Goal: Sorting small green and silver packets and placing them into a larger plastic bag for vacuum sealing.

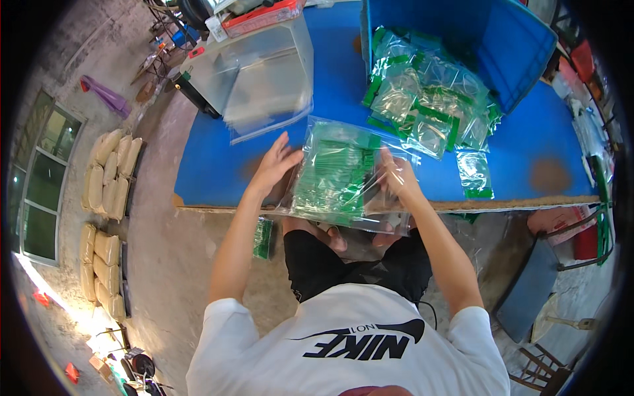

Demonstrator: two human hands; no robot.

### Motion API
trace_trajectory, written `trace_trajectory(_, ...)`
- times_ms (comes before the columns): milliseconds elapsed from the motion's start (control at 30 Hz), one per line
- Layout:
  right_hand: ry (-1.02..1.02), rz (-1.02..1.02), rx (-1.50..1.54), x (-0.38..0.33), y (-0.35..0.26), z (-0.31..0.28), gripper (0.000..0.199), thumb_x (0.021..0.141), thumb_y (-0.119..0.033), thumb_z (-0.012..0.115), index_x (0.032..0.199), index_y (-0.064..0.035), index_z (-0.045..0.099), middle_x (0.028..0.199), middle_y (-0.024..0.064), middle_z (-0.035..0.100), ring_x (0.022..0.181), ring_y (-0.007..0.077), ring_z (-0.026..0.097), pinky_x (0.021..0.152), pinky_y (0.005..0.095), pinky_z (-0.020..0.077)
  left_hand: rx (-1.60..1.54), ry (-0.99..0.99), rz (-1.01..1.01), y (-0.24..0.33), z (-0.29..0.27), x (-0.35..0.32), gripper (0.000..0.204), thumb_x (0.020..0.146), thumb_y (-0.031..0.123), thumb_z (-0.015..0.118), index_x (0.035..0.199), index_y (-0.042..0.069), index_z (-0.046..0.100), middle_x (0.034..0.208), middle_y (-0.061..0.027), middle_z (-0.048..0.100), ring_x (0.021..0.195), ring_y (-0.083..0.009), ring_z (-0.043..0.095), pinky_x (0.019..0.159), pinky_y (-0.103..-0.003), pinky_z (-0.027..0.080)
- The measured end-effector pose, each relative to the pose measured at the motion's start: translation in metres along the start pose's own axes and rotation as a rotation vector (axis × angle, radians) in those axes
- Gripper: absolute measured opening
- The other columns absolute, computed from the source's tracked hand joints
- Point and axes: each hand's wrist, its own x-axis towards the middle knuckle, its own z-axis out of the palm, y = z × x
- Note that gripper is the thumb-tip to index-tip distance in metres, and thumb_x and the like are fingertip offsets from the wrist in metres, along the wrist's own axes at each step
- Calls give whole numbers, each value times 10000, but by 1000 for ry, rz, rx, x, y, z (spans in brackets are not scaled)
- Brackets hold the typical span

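Note:
A large clear plastic bag [389,221] lies in front of me across the table's near edge. Inside it is a stack of small green-edged clear packets [330,175]. My left hand [274,166] is at the bag's left side, fingers stretched and apart, holding nothing. At the other side my right hand [397,175] grips the bag's right part, its fingers partly behind the shiny film. Beyond that hand, many loose green-edged packets [429,92] spill in a heap from a blue bin [522,49]. One single packet [474,173] lies apart near the table edge.
The blue tabletop [218,155] has a worn brown front edge. A translucent box [300,59] at the back left holds flat clear bags [261,99]. One packet [262,237] is below the table edge. A dark chair [528,280] stands right; filled sacks [105,178] are stacked left.

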Motion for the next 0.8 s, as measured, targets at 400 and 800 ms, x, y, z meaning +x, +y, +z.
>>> trace_trajectory(400,216,-597,-880,61,1,20,558,1033,-402,395,835,40,671,879,335,657,862,507,639,788,550,520,-359,-251,-26,-36,30,52,917,969,491,585,1586,18,100,1657,-147,141,1535,-258,83,1226,-373,96)
trace_trajectory(800,-44,-505,-497,53,7,5,359,988,-298,536,1111,31,609,892,246,680,813,370,680,746,459,529,-247,-196,-44,-16,29,8,944,881,257,720,1566,-41,144,1628,-206,189,1510,-265,182,1212,-361,159)
